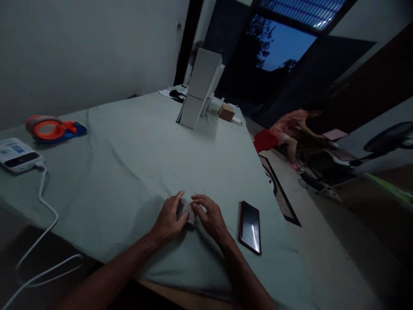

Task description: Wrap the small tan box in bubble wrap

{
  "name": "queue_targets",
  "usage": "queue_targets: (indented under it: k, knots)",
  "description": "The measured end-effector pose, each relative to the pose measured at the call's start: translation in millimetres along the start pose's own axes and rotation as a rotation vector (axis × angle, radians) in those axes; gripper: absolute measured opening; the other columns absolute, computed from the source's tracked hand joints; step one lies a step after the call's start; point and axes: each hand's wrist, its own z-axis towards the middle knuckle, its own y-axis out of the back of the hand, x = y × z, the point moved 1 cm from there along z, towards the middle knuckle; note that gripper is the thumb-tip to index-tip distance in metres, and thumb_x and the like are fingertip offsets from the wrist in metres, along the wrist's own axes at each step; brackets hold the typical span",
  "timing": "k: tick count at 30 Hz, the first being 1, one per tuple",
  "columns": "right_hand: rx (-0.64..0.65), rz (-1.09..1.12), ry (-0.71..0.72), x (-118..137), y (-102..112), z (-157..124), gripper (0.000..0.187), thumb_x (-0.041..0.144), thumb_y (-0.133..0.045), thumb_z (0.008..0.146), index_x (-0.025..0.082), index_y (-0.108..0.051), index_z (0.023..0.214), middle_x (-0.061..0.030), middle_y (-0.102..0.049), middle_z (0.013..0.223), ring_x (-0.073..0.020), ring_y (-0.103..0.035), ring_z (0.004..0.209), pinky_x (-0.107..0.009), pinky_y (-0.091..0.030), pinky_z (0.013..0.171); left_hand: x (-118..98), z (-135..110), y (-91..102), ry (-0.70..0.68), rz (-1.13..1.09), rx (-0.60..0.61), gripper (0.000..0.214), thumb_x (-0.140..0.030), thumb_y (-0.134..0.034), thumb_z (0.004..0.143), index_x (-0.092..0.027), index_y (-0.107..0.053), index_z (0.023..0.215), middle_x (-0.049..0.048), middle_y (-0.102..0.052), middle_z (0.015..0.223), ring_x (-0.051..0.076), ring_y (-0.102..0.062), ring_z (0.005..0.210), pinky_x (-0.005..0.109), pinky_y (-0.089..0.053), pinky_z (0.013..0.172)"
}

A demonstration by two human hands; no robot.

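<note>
A small grey, speckled, block-like object is low over the near part of the cloth-covered table; its exact kind is too dim to tell. My left hand is closed around its left side, thumb across the near face and fingers behind. On the other side, my right hand has its fingers bent and apart, with thumb and index tips close to the object's upper right edge. Whether those tips touch it I cannot tell. A dark phone with a red edge lies to the right of my right hand.
A pale green cloth covers the table. At left are an orange tape dispenser and a white device with a cable. Tall white boxes and a brown box stand farther back. A person sits at right near a fan.
</note>
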Motion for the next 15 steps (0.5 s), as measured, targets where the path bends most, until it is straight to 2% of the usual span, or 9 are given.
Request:
queue_targets:
  k: [3,5,10,15]
  knots:
    - [-0.034,0.086,-0.111,5,3,13,0.023,0.033,-0.049,0.09,0.022,-0.068,0.088,-0.0045,-0.072,0.09,-0.0193,-0.065,0.084,-0.032,-0.049,0.075,-2,2,0.2,-0.093,-0.028,0.003,0.064,-0.017,-0.054,0.079,-0.022,-0.037,0.141,0.011,-0.053,0.131,0.024,-0.049,0.123,0.044,-0.038,0.108]
    - [-0.063,0.143,-0.175,5,9,22,0.023,0.036,-0.05,0.088,0.021,-0.067,0.084,-0.0027,-0.069,0.079,-0.0182,-0.061,0.074,-0.029,-0.047,0.068,-1,4,0.4,-0.124,-0.026,-0.024,0.066,-0.016,-0.053,0.079,-0.022,-0.036,0.142,0.0117,-0.05,0.133,0.025,-0.047,0.126,0.045,-0.036,0.109]
    - [-0.146,0.24,-0.232,-3,20,45,0.026,0.04,-0.052,0.084,0.019,-0.062,0.073,-0.0005,-0.06,0.066,-0.0157,-0.052,0.062,-0.027,-0.042,0.06,0,8,2.1,-0.079,-0.068,-0.056,0.078,-0.017,-0.058,0.074,-0.018,-0.027,0.145,0.0152,-0.043,0.139,0.028,-0.044,0.128,0.048,-0.035,0.109]
    - [-0.165,0.294,-0.228,-12,23,61,0.028,0.043,-0.051,0.084,0.018,-0.061,0.074,-0.0004,-0.06,0.068,-0.0145,-0.052,0.064,-0.026,-0.042,0.06,-5,7,4.9,-0.045,-0.114,-0.017,0.073,-0.018,-0.058,0.071,-0.017,-0.037,0.14,0.0138,-0.046,0.135,0.029,-0.045,0.125,0.047,-0.034,0.109]
